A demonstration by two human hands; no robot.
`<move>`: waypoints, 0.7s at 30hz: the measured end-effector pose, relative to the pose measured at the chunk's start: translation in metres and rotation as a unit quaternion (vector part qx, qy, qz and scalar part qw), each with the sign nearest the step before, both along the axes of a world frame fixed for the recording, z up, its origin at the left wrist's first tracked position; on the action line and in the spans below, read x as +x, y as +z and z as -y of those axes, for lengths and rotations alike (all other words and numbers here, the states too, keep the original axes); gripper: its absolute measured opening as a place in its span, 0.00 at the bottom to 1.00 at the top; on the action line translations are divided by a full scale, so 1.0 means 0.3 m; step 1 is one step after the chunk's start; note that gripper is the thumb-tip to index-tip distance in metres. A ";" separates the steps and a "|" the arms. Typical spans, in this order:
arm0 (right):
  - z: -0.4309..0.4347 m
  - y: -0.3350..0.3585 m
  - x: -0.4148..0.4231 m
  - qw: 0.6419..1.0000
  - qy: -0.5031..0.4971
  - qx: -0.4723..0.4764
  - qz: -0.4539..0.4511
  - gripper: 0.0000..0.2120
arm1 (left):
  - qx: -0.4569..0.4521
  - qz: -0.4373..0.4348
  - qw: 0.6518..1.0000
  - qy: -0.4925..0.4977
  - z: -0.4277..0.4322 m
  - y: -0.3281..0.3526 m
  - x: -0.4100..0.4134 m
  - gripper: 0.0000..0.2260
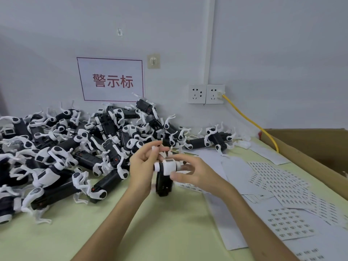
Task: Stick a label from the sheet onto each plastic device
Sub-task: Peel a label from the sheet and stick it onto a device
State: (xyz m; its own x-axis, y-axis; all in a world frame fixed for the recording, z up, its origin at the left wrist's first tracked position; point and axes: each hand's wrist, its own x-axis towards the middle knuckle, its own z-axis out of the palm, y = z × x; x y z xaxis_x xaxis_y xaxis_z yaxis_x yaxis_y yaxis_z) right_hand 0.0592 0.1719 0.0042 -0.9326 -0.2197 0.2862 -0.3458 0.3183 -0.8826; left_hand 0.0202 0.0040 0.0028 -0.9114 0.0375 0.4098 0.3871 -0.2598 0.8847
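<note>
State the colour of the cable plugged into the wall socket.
Yellow cable, clearest in the head view.

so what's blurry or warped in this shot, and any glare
Head view: the left hand, right hand and the device between them are motion-smeared; the label sheets look sharper; the wall sign looks skewed by the wide lens; lighting is flat, no glare.

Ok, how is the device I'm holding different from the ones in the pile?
The held device is up off the table between the left hand and right hand; the pile devices lie on it. The held device hangs black handle down; the pile devices lie heaped at all angles. Both are black with white parts.
</note>
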 end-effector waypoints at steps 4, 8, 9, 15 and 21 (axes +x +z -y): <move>0.023 -0.014 0.001 0.999 -0.006 0.026 0.018 0.42 | 0.174 0.128 0.974 -0.068 0.015 0.015 -0.013 0.08; 0.053 -0.035 -0.007 0.998 -0.037 0.045 -0.005 0.35 | 0.265 0.190 0.940 -0.100 0.025 0.007 -0.025 0.10; 0.056 -0.035 -0.009 0.998 -0.043 0.035 -0.009 0.33 | 0.287 0.207 0.929 -0.107 0.028 0.005 -0.028 0.11; 0.054 -0.014 -0.015 0.996 -0.057 -0.074 -0.013 0.26 | 0.309 0.224 0.915 -0.133 0.040 -0.012 -0.060 0.14; 0.033 0.011 -0.012 0.977 -0.104 -0.184 -0.014 0.16 | 0.063 0.193 0.969 -0.141 0.011 -0.013 -0.037 0.11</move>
